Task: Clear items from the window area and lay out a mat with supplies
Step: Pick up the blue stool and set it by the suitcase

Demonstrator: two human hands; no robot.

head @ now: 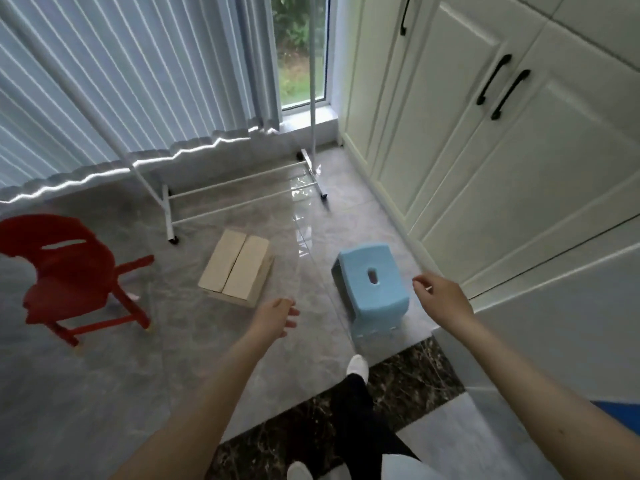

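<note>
Head view: left hand (277,315) hangs loose-fingered, holding nothing, above the floor (104,375). Right hand (440,296), fingers seemingly relaxed and empty, hovers beside the blue stool (372,282).

Soft daylight from the window (300,50), glare on glossy floor tiles (304,188), wide-angle bending at edges, slight blur

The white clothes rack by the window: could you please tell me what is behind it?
Behind the white clothes rack hang pleated curtains, with a window strip showing greenery. The curtains hide the remaining window.
</note>
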